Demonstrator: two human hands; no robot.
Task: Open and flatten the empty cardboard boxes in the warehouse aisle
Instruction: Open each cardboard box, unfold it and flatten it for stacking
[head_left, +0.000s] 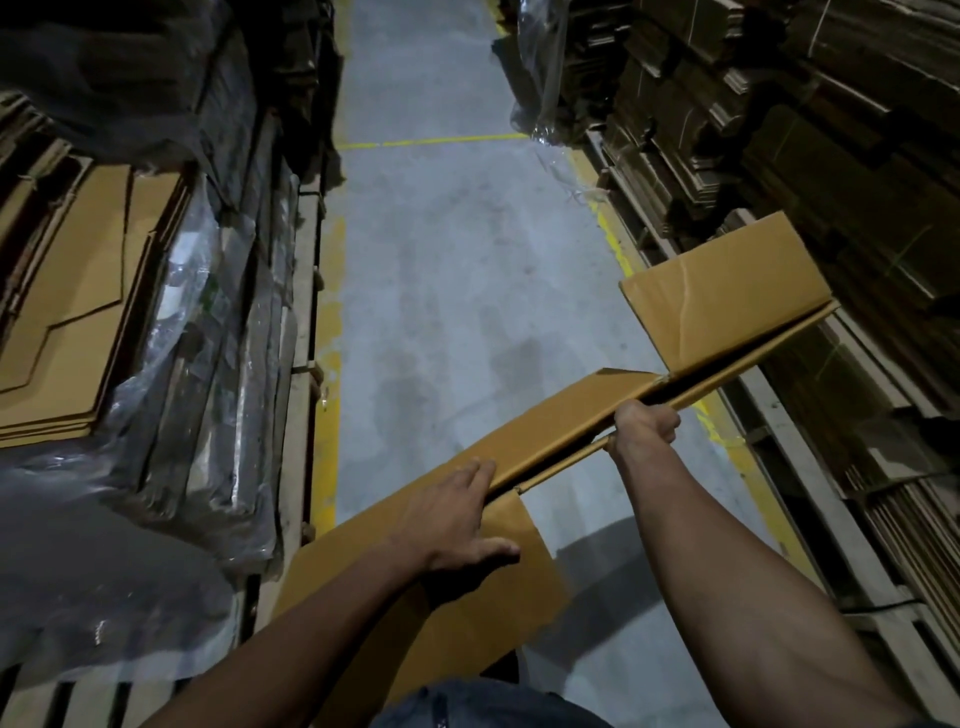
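- Dark blue clothing (483, 706) of the person fills the bottom edge at 6 o'clock, both bare forearms reaching up from it.
- Cardboard box (561, 431), collapsed nearly flat, is held in the air over the aisle floor, running from 7 o'clock up to 2 o'clock across the lower right of the view.
- Left hand (457, 519) rests on the box's upper panel near 6 o'clock, fingers straight and spread, thumb along the lower flap (519, 561) (a flat press, nothing clamped).
- Right hand (644, 426) is curled tight around the box's near edge at 4 o'clock, thumb side uppermost.
- One end flap (722, 291) stands up at 2 o'clock, creased down its face.
- Grey concrete floor (447, 270) runs toward 12 o'clock, edged with worn yellow lines (332, 291).
- Flattened cardboard stacks (67, 312) under clear plastic wrap (208, 395) sit at 9 o'clock; dark bundled cardboard (779, 130) lines the 3 o'clock side.
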